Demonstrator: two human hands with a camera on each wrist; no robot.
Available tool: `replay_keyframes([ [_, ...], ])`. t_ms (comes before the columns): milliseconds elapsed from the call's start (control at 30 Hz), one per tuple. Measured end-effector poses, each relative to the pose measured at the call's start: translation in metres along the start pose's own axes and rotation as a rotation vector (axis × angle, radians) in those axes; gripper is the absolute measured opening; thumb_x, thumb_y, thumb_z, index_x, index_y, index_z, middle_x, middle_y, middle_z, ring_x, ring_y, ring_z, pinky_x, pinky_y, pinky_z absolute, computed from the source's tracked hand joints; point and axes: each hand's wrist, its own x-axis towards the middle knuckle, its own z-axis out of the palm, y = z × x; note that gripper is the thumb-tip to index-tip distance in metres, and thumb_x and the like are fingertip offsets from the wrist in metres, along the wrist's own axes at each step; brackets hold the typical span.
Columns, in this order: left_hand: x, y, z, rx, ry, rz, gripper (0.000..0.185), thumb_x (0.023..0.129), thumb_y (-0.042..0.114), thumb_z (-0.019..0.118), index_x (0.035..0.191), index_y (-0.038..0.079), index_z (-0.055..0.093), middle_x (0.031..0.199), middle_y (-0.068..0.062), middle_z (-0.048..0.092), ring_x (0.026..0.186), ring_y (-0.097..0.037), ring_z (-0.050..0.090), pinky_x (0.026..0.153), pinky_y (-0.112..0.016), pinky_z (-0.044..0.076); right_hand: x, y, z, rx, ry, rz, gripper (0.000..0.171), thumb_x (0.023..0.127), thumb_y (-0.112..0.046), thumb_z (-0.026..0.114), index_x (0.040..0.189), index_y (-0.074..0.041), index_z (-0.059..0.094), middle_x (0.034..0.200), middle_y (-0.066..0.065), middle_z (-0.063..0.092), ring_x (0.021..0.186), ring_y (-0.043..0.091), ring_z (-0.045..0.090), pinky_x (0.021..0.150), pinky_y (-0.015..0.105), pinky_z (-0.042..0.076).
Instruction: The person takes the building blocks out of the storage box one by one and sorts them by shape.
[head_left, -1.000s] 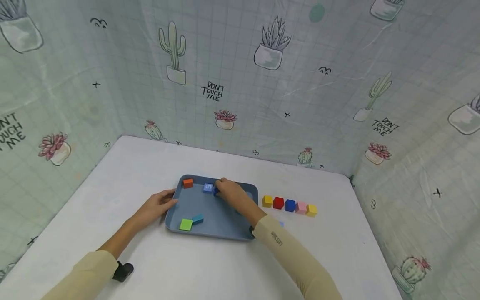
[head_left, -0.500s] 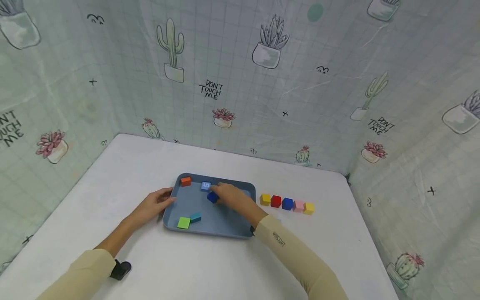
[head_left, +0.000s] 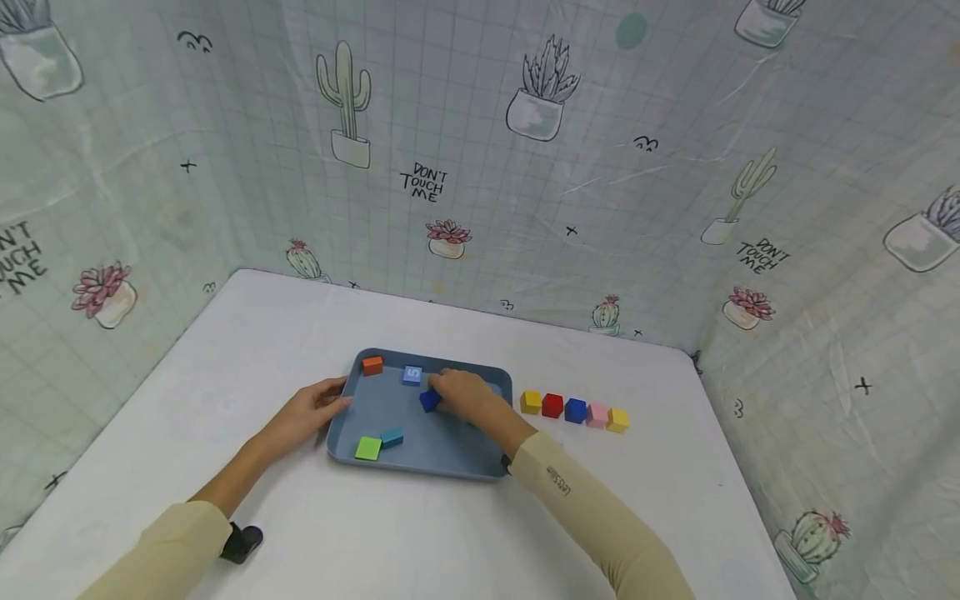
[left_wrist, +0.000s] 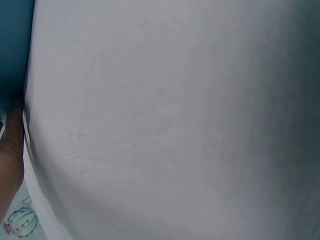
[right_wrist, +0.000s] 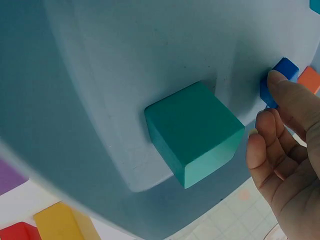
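White table (head_left: 675, 500), cactus cloth behind, blue tray (head_left: 420, 462) in the middle.
Right hand (head_left: 461, 394) pinches the dark blue block (head_left: 429, 401) and has slid it away from the number block (head_left: 412, 375), toward the tray's middle. Left hand (head_left: 307, 414) rests flat, fingers loose, on the tray's edge.

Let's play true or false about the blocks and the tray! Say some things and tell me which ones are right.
1. The right hand pinches a dark blue block over the tray. True.
2. Five blocks sit in a row on the table to the right of the tray. True.
3. The left hand holds the green block. False: it rests at the tray's left edge; the green block lies untouched.
4. The orange block lies outside the tray. False: it is in the tray's far left corner.
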Motion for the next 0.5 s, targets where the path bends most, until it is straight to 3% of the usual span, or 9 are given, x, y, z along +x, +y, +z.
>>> replay_keyframes([
  [200, 0.000, 0.001, 0.000, 0.010, 0.000, 0.007, 0.059, 0.096, 0.026, 0.055, 0.140, -0.007, 0.035, 0.135, -0.028, 0.043, 0.122, -0.040, 0.046, 0.098, -0.046, 0.042, -0.003, 0.001, -0.002, 0.001, -0.020, 0.011, 0.036, 0.085, -0.026, 0.071, 0.115, -0.010, 0.062, 0.102, 0.002, 0.063, 0.088, 0.010, 0.059, 0.078, 0.020, 0.052],
  [500, 0.000, 0.000, -0.001, 0.015, 0.001, 0.005, 0.060, 0.096, 0.028, 0.055, 0.141, -0.006, 0.035, 0.136, -0.028, 0.043, 0.122, -0.040, 0.046, 0.097, -0.047, 0.042, -0.012, 0.010, -0.010, 0.088, 0.000, 0.035, 0.035, 0.084, -0.028, 0.072, 0.112, -0.010, 0.062, 0.101, 0.002, 0.063, 0.085, 0.011, 0.059, 0.080, 0.023, 0.053],
])
